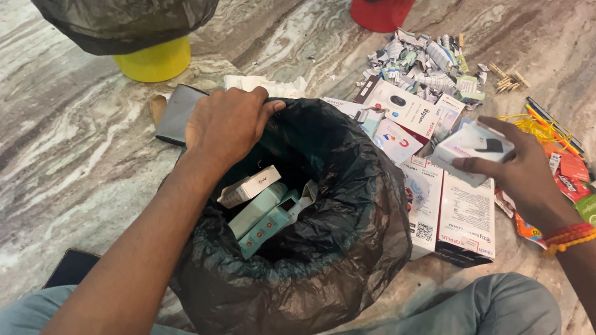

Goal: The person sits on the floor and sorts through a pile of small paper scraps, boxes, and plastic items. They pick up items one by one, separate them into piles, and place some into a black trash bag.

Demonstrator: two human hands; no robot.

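Centrally, the black bin bag (314, 271) stands open between the person's knees. The left hand (226, 122) is closed over its far rim, holding the mouth open. At least four slim cartons (261, 209) lie inside, below that rim. Right of the bag, the right hand (523, 172) pinches one small white box (472, 145) at its edge, clear of the bag's mouth. Flat boxes (448, 204) crowd the bag's right side. Bare marble floor (29, 145) lies left of the bag. Beyond it stand two lined bins, one yellow (150, 57), one red (382, 12).
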